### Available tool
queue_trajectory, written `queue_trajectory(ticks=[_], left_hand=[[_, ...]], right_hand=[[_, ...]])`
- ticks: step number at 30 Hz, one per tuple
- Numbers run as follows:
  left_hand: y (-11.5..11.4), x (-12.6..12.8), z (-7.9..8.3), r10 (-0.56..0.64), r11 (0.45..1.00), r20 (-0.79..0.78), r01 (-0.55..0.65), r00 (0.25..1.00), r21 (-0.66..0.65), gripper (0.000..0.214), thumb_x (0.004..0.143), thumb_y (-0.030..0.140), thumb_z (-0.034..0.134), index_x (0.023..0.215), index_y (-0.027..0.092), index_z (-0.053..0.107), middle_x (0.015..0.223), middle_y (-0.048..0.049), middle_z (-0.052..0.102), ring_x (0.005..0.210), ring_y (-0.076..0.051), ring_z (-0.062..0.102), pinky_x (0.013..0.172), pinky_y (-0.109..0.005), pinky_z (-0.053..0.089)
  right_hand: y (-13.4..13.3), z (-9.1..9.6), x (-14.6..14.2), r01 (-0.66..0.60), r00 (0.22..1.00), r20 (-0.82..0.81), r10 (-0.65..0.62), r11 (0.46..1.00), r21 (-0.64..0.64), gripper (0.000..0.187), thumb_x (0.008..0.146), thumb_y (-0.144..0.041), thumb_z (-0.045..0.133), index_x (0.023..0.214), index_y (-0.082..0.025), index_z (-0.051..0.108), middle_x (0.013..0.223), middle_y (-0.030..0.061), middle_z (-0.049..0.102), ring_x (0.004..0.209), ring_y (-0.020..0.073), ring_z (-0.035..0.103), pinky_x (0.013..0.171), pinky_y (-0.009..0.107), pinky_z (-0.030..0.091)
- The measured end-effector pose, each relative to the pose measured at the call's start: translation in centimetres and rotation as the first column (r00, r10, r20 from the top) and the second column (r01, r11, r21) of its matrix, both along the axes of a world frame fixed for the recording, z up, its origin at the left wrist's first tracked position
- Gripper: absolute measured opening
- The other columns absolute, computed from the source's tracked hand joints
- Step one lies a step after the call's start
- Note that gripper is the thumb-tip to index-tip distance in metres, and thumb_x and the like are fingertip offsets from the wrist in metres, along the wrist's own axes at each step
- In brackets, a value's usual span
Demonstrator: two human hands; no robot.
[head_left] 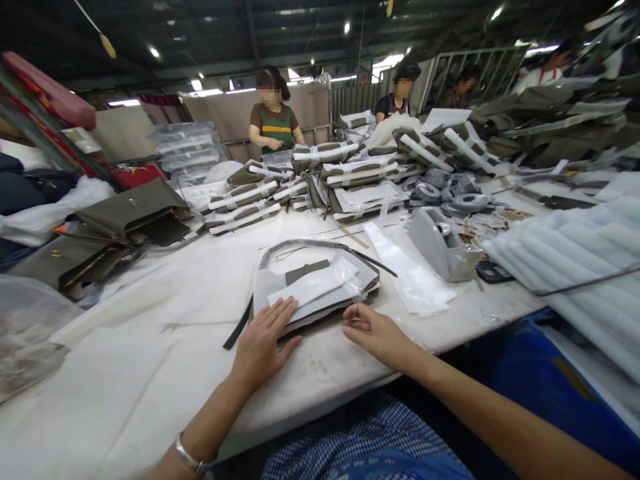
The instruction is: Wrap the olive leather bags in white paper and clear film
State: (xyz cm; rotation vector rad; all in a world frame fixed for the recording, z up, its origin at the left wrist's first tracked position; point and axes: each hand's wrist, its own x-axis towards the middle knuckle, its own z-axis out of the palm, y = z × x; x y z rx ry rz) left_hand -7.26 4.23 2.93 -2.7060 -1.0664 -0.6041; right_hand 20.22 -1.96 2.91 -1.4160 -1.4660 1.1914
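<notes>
A flat olive-grey bag [320, 297] wrapped in white foam sheet lies on the white table [150, 347] right in front of me, its dark strap trailing off to the left. My left hand [263, 343] lies flat on the bag's near left corner, fingers stretched out. My right hand [373, 333] rests at the bag's near right edge, fingers loosely curled against the wrap, holding nothing I can name.
A grey tape dispenser [443, 247] and clear plastic sleeves [405, 270] lie right of the bag. Stacks of wrapped bags [340, 170] fill the far table, unwrapped olive bags [125, 217] the left, white foam rolls [580, 267] the right. Several people work behind.
</notes>
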Motion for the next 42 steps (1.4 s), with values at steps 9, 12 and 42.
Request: queue_trajectory(ticks=[9, 12, 42], left_hand=[[-0.3, 0.4, -1.3, 0.243, 0.958, 0.115, -0.257, 0.963, 0.128, 0.076, 0.086, 0.039, 0.068, 0.15, 0.018, 0.032, 0.139, -0.0127, 0.056, 0.118, -0.031, 0.059, 0.101, -0.041, 0.048], [-0.3, 0.4, -1.6, 0.314, 0.93, 0.148, -0.335, 0.938, 0.15, 0.073, 0.088, 0.026, 0.066, 0.151, 0.02, 0.03, 0.138, -0.0109, 0.057, 0.111, -0.029, 0.064, 0.094, -0.038, 0.052], [0.0, 0.0, -1.5, 0.329, 0.937, 0.268, -0.348, 0.906, 0.026, 0.077, 0.085, 0.016, 0.068, 0.151, 0.03, 0.03, 0.143, -0.0038, 0.054, 0.121, -0.026, 0.06, 0.101, -0.035, 0.05]], right_hand=[[1.0, 1.4, -5.1, 0.178, 0.826, -0.547, -0.132, 0.984, 0.031, 0.028, 0.072, -0.032, 0.072, 0.09, -0.022, 0.053, 0.089, -0.0002, 0.064, 0.1, 0.0182, 0.063, 0.095, 0.033, 0.048], [2.2, 1.8, -2.5, 0.044, 0.962, -0.27, 0.043, 0.95, 0.31, 0.027, 0.081, -0.03, 0.066, 0.106, -0.023, 0.061, 0.113, 0.0046, 0.067, 0.109, 0.0194, 0.063, 0.101, 0.037, 0.048], [-3.0, 0.9, 5.7, -0.174, 0.749, 0.658, -0.079, 0.935, 0.309, 0.042, 0.097, -0.047, 0.05, 0.125, -0.021, 0.065, 0.13, 0.0105, 0.063, 0.121, 0.0257, 0.059, 0.107, 0.042, 0.045]])
